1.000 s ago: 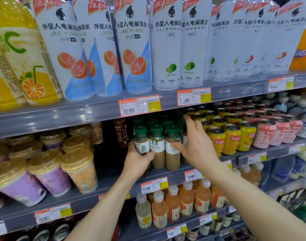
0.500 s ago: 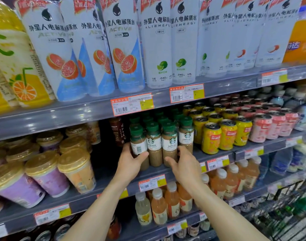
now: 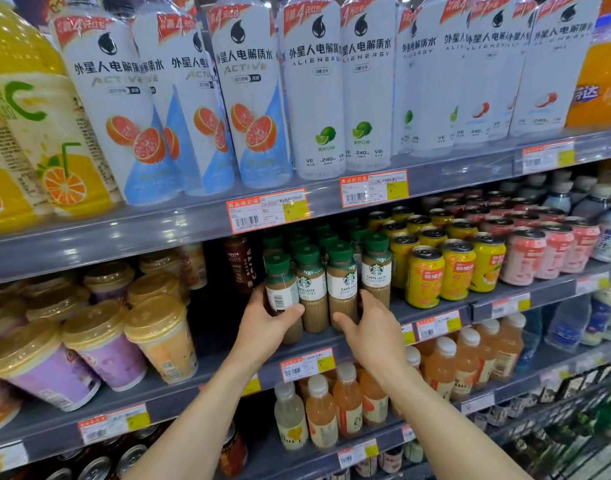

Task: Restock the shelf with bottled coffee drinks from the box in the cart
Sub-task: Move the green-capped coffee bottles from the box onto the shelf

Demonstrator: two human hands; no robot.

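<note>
Your left hand point(image 3: 266, 327) has its fingers wrapped round the leftmost bottle point(image 3: 280, 292), front row, middle shelf point(image 3: 553, 289). Your right hand point(image 3: 373, 330) has its fingers curled round the third bottle point(image 3: 342, 285), near the yellow cans point(image 3: 425, 278).

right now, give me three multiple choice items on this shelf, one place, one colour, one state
1. Right of the latte bottles stand: A purple cups; B yellow cans; C white bottles.
2. Their caps are: A gold; B white; C green.
3. The left hand: A grips the front left bottle; B hangs idle; C holds a can.
Answers: B, the cans stand directly beside them; C, every cap shows green; A, it clasps that bottle.
</note>
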